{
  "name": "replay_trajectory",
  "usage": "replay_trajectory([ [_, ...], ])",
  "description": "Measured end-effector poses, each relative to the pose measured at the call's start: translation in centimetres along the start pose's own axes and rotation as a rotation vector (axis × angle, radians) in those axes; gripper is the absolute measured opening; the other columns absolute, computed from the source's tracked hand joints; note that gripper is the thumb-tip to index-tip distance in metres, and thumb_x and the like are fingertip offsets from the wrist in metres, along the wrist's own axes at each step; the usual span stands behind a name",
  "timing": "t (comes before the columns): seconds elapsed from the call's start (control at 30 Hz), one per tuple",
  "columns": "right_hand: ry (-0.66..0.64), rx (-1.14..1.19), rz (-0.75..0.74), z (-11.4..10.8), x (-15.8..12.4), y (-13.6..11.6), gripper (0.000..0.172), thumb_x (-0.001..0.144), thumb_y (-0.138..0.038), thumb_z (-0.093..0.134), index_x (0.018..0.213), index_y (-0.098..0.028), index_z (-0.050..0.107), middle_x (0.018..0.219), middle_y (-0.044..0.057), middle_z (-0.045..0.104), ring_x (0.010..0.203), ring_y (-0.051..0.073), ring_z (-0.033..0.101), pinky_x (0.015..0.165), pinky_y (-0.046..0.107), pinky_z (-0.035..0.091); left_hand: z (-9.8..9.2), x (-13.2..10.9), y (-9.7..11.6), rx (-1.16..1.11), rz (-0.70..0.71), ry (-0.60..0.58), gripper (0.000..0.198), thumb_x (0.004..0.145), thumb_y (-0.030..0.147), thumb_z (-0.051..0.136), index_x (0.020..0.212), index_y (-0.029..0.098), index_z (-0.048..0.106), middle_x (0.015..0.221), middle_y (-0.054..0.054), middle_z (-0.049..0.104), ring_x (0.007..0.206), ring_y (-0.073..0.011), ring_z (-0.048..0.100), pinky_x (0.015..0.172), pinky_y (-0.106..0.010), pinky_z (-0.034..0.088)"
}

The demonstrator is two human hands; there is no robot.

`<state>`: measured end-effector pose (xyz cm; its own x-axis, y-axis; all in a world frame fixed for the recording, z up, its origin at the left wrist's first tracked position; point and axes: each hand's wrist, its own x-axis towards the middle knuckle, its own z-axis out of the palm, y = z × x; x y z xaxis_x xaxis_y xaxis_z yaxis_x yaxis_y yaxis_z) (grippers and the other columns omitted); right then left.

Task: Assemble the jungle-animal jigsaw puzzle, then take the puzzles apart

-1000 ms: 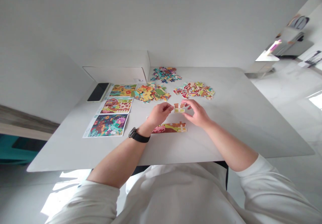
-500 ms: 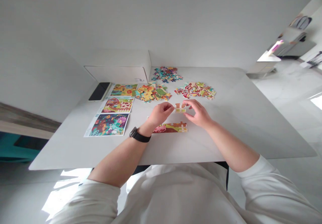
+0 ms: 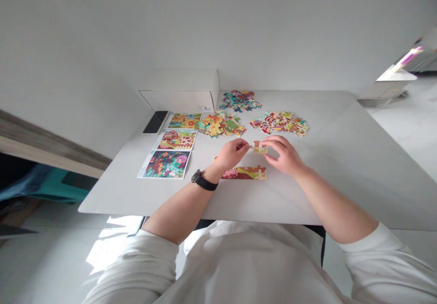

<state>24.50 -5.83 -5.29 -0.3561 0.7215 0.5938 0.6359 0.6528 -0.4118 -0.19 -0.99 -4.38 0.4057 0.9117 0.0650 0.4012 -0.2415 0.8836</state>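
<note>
In front of me, my left hand (image 3: 232, 153) is closed in a pinch at the left end of a small joined bit of jigsaw puzzle (image 3: 260, 147), brown above and yellow below with white fence marks. My right hand (image 3: 284, 155) curves around its right end, thumb low and fingers high. Just below lies an assembled puzzle strip (image 3: 246, 173) with a pink pig and green hills. Its left part is partly covered by my left hand and wrist. A black watch (image 3: 205, 181) is on my left wrist.
Loose puzzle pieces form a red-green pile (image 3: 280, 123), a yellow-green pile (image 3: 220, 125) and a blue-purple pile (image 3: 240, 100). To the left lie picture sheets (image 3: 167, 164) and a phone (image 3: 155, 122). A white box (image 3: 177, 99) stands against the wall.
The view has swung left, so the table appears farther right. Both hands keep the small joined puzzle bit above the strip, with little change in their grip.
</note>
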Motion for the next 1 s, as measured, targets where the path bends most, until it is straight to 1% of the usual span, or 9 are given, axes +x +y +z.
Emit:
replay_trajectory([
  [0.13, 0.021, -0.01, 0.011, -0.4, -0.1, 0.4, 0.04, 0.093, -0.021, 0.072, 0.132, -0.033, 0.07, 0.128, 0.011, 0.072, 0.124, 0.034, 0.069, 0.112, 0.056, 0.055, -0.2, -0.3, 0.1, 0.056, 0.084, 0.022, 0.02, 0.098, 0.035, 0.06, 0.093, 0.019, 0.071, 0.088, -0.004, 0.075, 0.075, -0.0146, 0.062, 0.071, -0.028, 0.048],
  [0.27, 0.046, -0.021, 0.011, -0.7, -0.1, 0.5, 0.037, 0.094, -0.022, 0.072, 0.13, -0.032, 0.07, 0.127, 0.011, 0.072, 0.122, 0.034, 0.069, 0.111, 0.056, 0.056, -0.2, -0.5, -0.2, 0.124, 0.17, -0.004, 0.016, 0.098, 0.031, 0.061, 0.098, 0.019, 0.072, 0.096, -0.005, 0.076, 0.079, -0.0154, 0.065, 0.075, -0.03, 0.05],
  [0.5, 0.04, -0.009, -0.006, -0.6, -0.2, 0.5, 0.036, 0.095, -0.022, 0.071, 0.129, -0.032, 0.072, 0.127, 0.011, 0.072, 0.122, 0.033, 0.07, 0.111, 0.055, 0.056, 0.0, -0.6, -0.6, 0.21, 0.225, -0.031, 0.017, 0.099, 0.03, 0.061, 0.105, 0.02, 0.074, 0.098, -0.005, 0.076, 0.081, -0.0157, 0.066, 0.076, -0.029, 0.05],
  [0.7, 0.018, 0.004, 0.024, -0.7, -0.3, 0.9, 0.035, 0.095, -0.024, 0.072, 0.13, -0.033, 0.071, 0.128, 0.011, 0.071, 0.123, 0.033, 0.069, 0.112, 0.055, 0.056, -0.2, -0.7, -0.7, 0.259, 0.266, -0.059, 0.015, 0.099, 0.03, 0.065, 0.107, 0.021, 0.074, 0.097, -0.004, 0.074, 0.078, -0.0155, 0.066, 0.075, -0.029, 0.05],
  [0.87, -0.015, -0.014, 0.029, -2.1, -0.4, 1.0, 0.035, 0.098, -0.027, 0.07, 0.132, -0.031, 0.071, 0.129, 0.011, 0.071, 0.123, 0.032, 0.069, 0.112, 0.052, 0.056, -0.4, -0.9, -0.6, 0.319, 0.321, -0.127, 0.015, 0.096, 0.031, 0.07, 0.105, 0.021, 0.075, 0.097, -0.004, 0.072, 0.081, -0.0169, 0.067, 0.078, -0.03, 0.05],
  [1.0, 0.006, -0.046, 0.051, -3.7, -0.7, 1.2, 0.036, 0.097, -0.027, 0.072, 0.132, -0.032, 0.071, 0.128, 0.01, 0.072, 0.122, 0.032, 0.069, 0.111, 0.053, 0.056, -0.3, -0.8, -0.8, 0.367, 0.33, -0.184, 0.017, 0.095, 0.032, 0.072, 0.107, 0.022, 0.076, 0.101, -0.004, 0.073, 0.083, -0.0176, 0.067, 0.078, -0.03, 0.05],
])
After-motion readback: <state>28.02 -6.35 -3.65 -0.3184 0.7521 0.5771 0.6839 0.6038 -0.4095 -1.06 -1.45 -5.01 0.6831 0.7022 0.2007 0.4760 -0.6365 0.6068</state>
